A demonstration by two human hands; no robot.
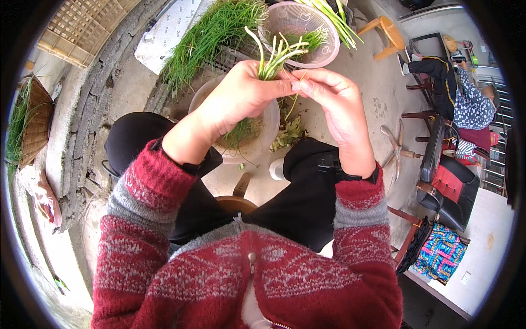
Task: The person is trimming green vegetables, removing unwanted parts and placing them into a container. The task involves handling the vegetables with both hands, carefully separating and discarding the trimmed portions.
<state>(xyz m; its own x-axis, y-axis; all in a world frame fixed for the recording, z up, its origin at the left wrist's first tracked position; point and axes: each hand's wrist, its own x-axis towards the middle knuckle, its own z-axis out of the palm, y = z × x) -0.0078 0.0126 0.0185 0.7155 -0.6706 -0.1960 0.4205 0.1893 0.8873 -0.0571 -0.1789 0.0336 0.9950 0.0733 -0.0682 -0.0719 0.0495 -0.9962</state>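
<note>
My left hand (235, 96) is closed around a small bunch of spring onions (278, 59), its pale white ends pointing up and away from me. Close beside it, my right hand (337, 101) pinches a thin yellowish leaf strand (292, 107) at the bunch, and the fingertips of both hands nearly meet. Below them on the floor stands a pale plastic basin (270, 126) with loose green leaves in it, partly hidden by my left arm. Beyond my hands, a pinkish colander (330, 48) holds more trimmed green stalks.
A big heap of thin green onions (211, 38) lies at the far left, by a white printed sheet (164, 35). Thicker white stalks (337, 19) lean past the colander. Discarded leaves (290, 134) litter the floor. A wooden stool (383, 35) stands far right; people (471, 98) sit beyond.
</note>
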